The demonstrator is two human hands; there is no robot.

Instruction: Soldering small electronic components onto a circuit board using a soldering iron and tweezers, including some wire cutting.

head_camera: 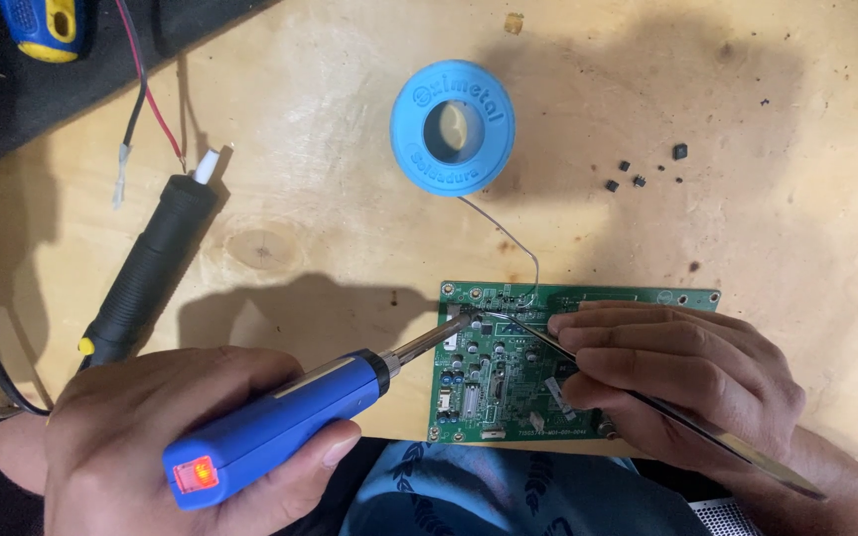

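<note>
The left hand (166, 437) was wrapped tight around a blue soldering iron (280, 427) at 7 o'clock. Its tip touched the green circuit board (508, 382) at 5 o'clock. The right hand (682, 382) pinched thin metal tweezers (647, 405) on the board — a blue solder spool (453, 127) sat at 12 o'clock.

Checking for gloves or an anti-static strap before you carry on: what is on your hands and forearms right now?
Nothing is worn. The left hand and right hand are bare: no gloves, rings, watch or strap in view. The visible wrists show no sleeves. No cables or markings on either hand.
</note>
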